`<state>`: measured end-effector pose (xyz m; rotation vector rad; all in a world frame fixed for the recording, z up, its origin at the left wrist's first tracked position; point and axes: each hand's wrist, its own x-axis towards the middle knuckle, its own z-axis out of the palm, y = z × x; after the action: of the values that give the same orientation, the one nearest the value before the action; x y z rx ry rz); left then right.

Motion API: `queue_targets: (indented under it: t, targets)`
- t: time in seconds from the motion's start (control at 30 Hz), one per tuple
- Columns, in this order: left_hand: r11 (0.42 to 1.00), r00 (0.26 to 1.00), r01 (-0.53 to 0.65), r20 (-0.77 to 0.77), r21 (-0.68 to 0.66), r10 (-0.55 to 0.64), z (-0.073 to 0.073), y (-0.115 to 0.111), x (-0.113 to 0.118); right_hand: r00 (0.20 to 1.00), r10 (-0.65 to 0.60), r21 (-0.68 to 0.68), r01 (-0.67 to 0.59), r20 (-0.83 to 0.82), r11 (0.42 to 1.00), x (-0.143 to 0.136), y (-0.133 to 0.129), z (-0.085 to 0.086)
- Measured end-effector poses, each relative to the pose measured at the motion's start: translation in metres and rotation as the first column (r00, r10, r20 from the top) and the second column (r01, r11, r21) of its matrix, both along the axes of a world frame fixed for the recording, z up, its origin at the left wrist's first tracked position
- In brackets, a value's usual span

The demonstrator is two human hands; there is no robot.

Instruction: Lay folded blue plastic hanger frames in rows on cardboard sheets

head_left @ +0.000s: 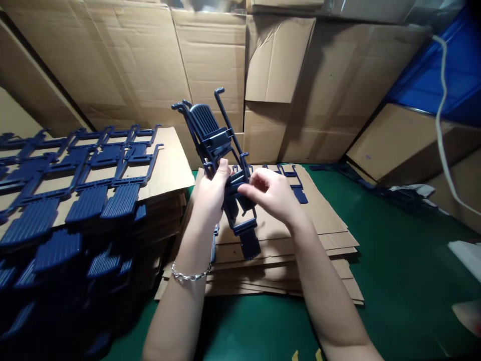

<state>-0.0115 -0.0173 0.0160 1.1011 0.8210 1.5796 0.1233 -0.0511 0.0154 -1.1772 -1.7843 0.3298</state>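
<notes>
Cardboard cartons (pixel 139 60) back the table (pixel 391 291) at twelve o'clock. Near centre, the left hand (pixel 213 188) grips a navy frame (pixel 220 141), likely steadying it while the right hand (pixel 273 194) pinches its four-o'clock edge; similar frames (pixel 122 200) lie on cardboard sheets (pixel 173 160) at nine, perhaps for protection.

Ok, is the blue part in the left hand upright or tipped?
Tipped: the blue part slants across the picture, slatted panel at upper left, flat tab at lower right.
</notes>
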Motion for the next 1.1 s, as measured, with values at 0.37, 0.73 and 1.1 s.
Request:
queue_targets:
  t: [0.37,0.73,1.1]
  targets:
    - [0.987,0.965,0.101,0.253,-0.126,-0.066,-0.002,0.009,0.001,0.999,0.023,-0.182,-0.013,0.049,0.983,-0.013,-0.002,-0.002]
    - [0.98,0.943,0.187,0.293,-0.069,-0.16,-0.003,0.006,0.005,0.936,0.064,-0.254,-0.159,-0.345,0.954,-0.016,0.012,-0.011]
    - [0.997,0.97,0.059,0.24,-0.059,-0.043,0.003,0.007,-0.008,0.952,-0.104,-0.329,0.003,-0.289,0.944,-0.012,0.011,-0.01]
